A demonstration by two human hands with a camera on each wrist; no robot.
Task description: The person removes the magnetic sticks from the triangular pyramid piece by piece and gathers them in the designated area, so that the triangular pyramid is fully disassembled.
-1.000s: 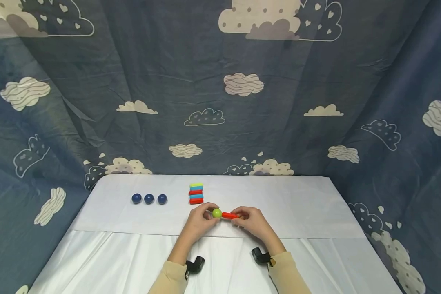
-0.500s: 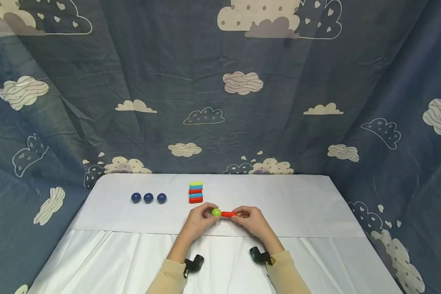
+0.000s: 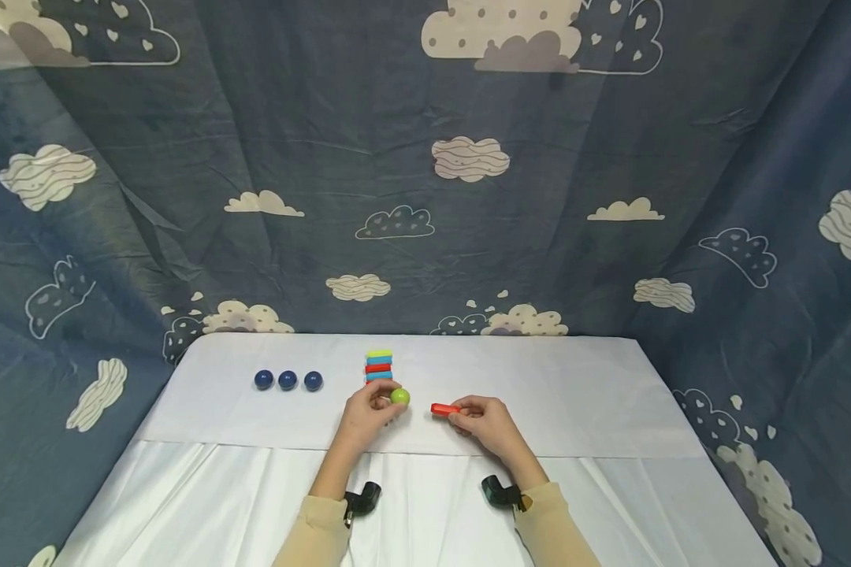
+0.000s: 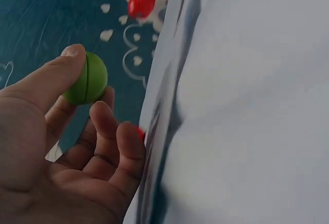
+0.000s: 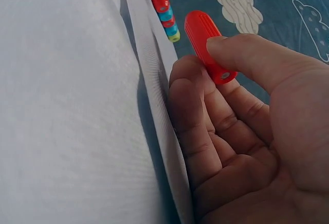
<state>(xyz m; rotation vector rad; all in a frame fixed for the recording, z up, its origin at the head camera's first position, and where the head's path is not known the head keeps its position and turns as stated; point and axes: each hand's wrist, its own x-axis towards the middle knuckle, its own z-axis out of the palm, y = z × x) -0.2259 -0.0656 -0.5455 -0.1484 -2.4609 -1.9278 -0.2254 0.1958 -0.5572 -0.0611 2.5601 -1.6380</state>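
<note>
My left hand (image 3: pixel 366 411) pinches a green ball (image 3: pixel 400 396) between thumb and fingers; a seam line runs round the ball (image 4: pixel 88 79) in the left wrist view. To its right, my right hand (image 3: pixel 485 422) grips one end of a red rod (image 3: pixel 444 409), which points left toward the ball. In the right wrist view the ridged red rod (image 5: pixel 205 47) shows a small silvery spot in its near end. A gap lies between ball and rod. Just behind the left hand lies a column of red, blue and yellow-green rods (image 3: pixel 379 367), its nearest one partly covered by the fingers.
Three dark blue balls (image 3: pixel 287 381) sit in a row on the left of the white-covered table (image 3: pixel 553 394). A dark blue cloth with cloud prints (image 3: pixel 397 157) hangs behind and at the sides. Black wrist cameras (image 3: pixel 363 499) sit on both wrists.
The green ball and red rod were end to end and touching. My left hand has moved left and slightly away with the ball, parting them. The right hand stays nearly in place with the rod.
</note>
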